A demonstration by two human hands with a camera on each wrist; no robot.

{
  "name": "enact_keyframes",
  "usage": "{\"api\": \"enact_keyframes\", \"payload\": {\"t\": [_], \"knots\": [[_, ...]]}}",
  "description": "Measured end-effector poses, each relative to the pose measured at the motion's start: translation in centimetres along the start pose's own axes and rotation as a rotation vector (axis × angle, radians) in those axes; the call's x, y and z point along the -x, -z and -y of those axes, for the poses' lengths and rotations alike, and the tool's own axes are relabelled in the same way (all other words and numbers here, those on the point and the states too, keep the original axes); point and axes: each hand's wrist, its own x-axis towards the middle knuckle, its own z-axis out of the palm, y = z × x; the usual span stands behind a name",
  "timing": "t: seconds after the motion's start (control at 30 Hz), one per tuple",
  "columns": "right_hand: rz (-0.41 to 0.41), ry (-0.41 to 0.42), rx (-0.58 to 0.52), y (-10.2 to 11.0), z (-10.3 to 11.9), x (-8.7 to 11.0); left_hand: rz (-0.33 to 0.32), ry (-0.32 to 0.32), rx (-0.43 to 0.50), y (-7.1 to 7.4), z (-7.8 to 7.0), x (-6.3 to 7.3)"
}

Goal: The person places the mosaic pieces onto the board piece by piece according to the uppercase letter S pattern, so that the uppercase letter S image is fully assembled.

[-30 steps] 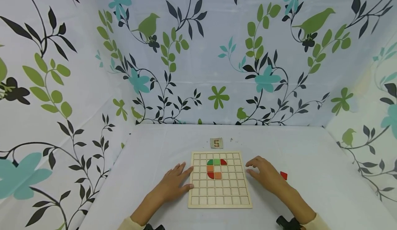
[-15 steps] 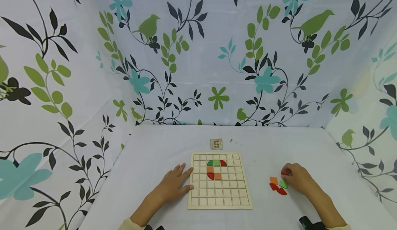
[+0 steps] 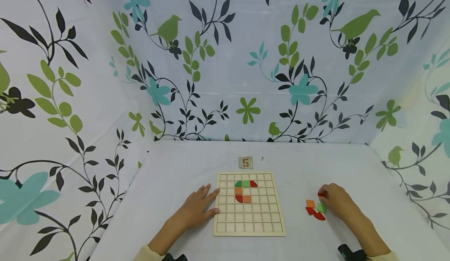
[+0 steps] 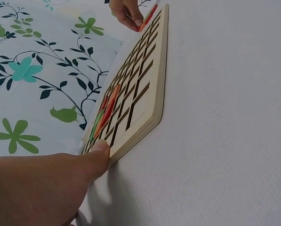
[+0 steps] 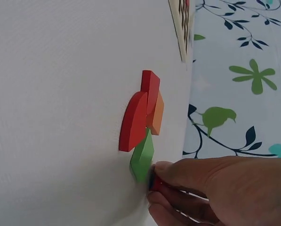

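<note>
My right hand (image 3: 335,201) has its fingers pinching a red piece (image 5: 159,184); that piece is mostly covered, so I cannot tell its outline. Just beside it on the tabletop (image 3: 168,175) lie a green piece (image 5: 142,157), an orange piece (image 3: 310,203) and two red pieces (image 3: 319,216). My left hand (image 3: 198,208) grasps nothing, fingers extended, touching the left edge of the wooden grid board (image 3: 258,217), where six coloured tiles (image 3: 247,199) sit.

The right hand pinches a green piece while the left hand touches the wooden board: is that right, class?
The right hand pinches a red piece, not green, as the right wrist view shows; the left hand does touch the wooden board.
</note>
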Motion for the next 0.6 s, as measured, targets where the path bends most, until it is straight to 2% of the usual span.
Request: {"api": "enact_keyframes", "payload": {"t": [0.2,0.4,0.47,0.6], "knots": [[-0.056,-0.013,-0.043,0.2,0.3,-1.0,-0.002,0.004,0.006,-0.1,0.0,-0.1],[-0.119,-0.106,-0.07,0.3,-0.9,-1.8,0.005,-0.008,0.007,-0.2,0.2,-0.3],[-0.113,-0.089,-0.062,0.3,-1.2,-1.9,0.007,-0.013,0.007,-0.2,0.2,-0.3],[-0.068,0.008,-0.07,0.2,-1.5,-1.8,-0.001,-0.017,-0.002,-0.1,0.2,-0.2]]}}
